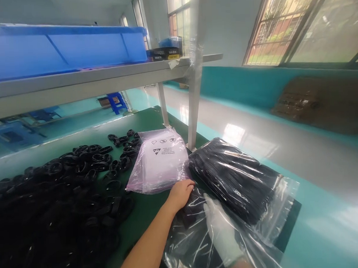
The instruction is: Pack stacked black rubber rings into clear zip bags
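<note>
The filled bag (231, 179) at four o'clock and the lower bag (186, 246) at six are clear, glossy, creased plastic; the pink pouch (165, 162) toward seven is thin, shiny film, and the white glove (220, 227) at five looks like matt cloth. Toward eight, the black loops (85, 161) look like smooth plastic with small glints. At ten the blue bin (62, 50) is smooth plastic; at three the floor (241, 131) gleams, polished.

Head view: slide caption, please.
Bare left hand and gloved right hand at a clear plastic bag, near piled black loops.
</note>
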The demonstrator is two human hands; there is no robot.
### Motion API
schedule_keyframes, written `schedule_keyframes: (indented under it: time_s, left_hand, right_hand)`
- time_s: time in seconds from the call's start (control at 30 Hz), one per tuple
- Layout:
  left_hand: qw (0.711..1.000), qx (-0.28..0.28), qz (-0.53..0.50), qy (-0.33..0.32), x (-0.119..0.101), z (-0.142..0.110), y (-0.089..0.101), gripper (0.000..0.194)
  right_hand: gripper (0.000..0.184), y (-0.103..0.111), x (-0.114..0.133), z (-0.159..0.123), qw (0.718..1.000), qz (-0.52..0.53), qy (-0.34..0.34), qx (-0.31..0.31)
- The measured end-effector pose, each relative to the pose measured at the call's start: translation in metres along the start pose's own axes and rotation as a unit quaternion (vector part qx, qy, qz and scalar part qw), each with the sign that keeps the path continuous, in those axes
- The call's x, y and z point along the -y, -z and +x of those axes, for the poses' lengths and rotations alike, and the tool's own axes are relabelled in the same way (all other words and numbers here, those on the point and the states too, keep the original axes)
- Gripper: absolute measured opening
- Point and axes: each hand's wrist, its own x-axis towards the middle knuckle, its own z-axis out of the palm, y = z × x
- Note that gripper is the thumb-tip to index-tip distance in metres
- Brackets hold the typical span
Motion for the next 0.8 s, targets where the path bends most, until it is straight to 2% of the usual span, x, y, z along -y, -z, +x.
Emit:
schedule_keyframes:
  time_s: [0.07, 0.17, 0.4, 0.57, 0.7, 0.73, 0.8]
  left_hand:
    - [1.000, -0.001, 0.011, -0.007, -0.004, -0.005, 0.001, 0.030]
    - [0.998, -0.052, 0.015, 0.014, -0.005, -0.019, 0.006, 0.032]
    - [0.985, -0.121, 0.020, 0.120, 0.004, -0.084, 0.018, 0.029]
    - [0.973, -0.158, 0.047, 0.161, -0.003, -0.123, -0.003, 0.028]
    - [0.965, -0.135, 0.086, 0.210, -0.015, -0.139, -0.021, 0.010]
    - [0.962, -0.134, 0.099, 0.216, -0.016, -0.141, -0.023, 0.013]
    - [0.956, -0.157, 0.127, 0.214, -0.013, -0.144, -0.026, 0.016]
  right_hand:
    - [0.039, 0.002, 0.004, 0.002, 1.000, -0.017, 0.001, -0.005]
    - [0.047, 0.008, 0.011, 0.001, 0.999, -0.044, -0.016, -0.017]
    - [0.047, 0.020, 0.019, -0.003, 1.000, -0.013, 0.008, -0.003]
    - [0.047, 0.028, 0.020, -0.001, 0.999, 0.003, -0.011, 0.040]
    - [0.040, 0.042, 0.023, -0.018, 0.997, 0.014, -0.066, 0.042]
    - [0.035, 0.046, 0.024, -0.025, 0.996, -0.006, -0.060, 0.064]
    - [0.027, 0.050, 0.027, -0.040, 0.990, -0.057, 0.006, 0.130]
